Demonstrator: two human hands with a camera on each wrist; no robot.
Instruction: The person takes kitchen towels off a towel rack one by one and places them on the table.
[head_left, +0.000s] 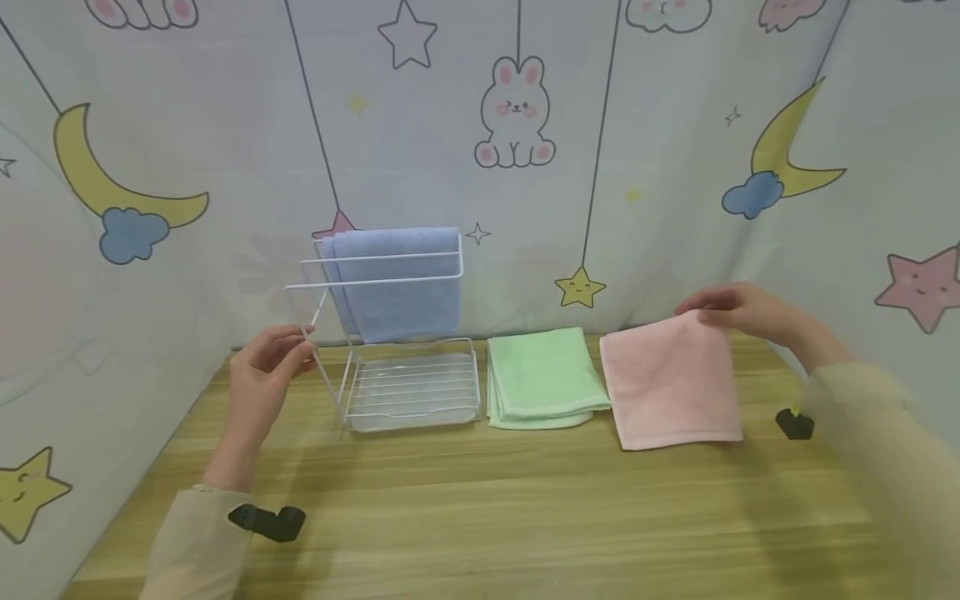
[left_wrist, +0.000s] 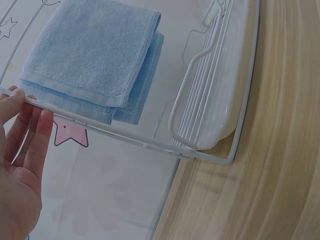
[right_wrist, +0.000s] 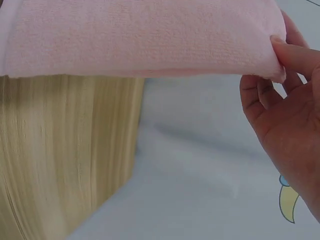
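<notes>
On the left, my left hand (head_left: 258, 367) pinches the side wire of a white wire towel rack (head_left: 375, 283); the left wrist view shows its thumb and fingertips around that wire. A folded blue towel (left_wrist: 90, 55) hangs over the rack's rear top bar. At the right, my right hand (head_left: 753, 312) holds a folded pink towel (head_left: 671, 383) by its upper right corner. Thumb and fingers pinch that corner in the right wrist view, and the towel (right_wrist: 150, 37) hangs down from it. Between rack and pink towel, a folded green towel (head_left: 547, 375) lies on the table.
The rack's lower shelf sits over a pale tray (head_left: 416, 421). The wooden table (head_left: 525, 508) meets a white curtain (head_left: 420, 150) printed with stars, moons and a rabbit. Dark wrist-camera pieces (head_left: 270, 522) show beside both sleeves.
</notes>
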